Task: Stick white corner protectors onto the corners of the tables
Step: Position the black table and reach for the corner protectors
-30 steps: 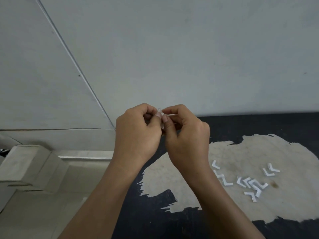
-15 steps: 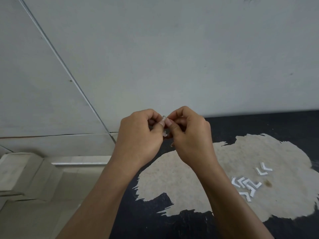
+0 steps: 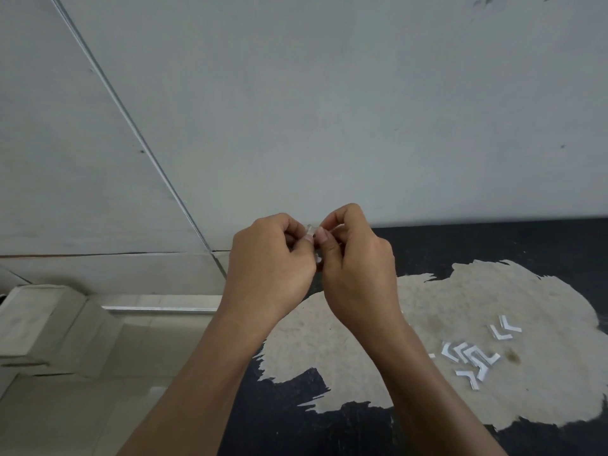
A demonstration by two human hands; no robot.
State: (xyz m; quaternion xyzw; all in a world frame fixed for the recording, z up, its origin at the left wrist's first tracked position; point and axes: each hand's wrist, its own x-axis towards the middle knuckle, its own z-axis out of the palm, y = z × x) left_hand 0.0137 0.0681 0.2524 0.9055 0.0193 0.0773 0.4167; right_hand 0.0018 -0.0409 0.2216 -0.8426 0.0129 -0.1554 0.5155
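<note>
Loose corner protectors (image 3: 473, 357): on the table (image 3: 526, 245), right of my grip, nearer me.
Wall (image 3: 329, 110): behind my grip.

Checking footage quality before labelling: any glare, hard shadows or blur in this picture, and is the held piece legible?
Head view: soft, even light, no glare or hard shadows. Head view: the pinched protector between left hand and right hand is tiny and barely legible; the loose protectors on the table read crisply.
</note>
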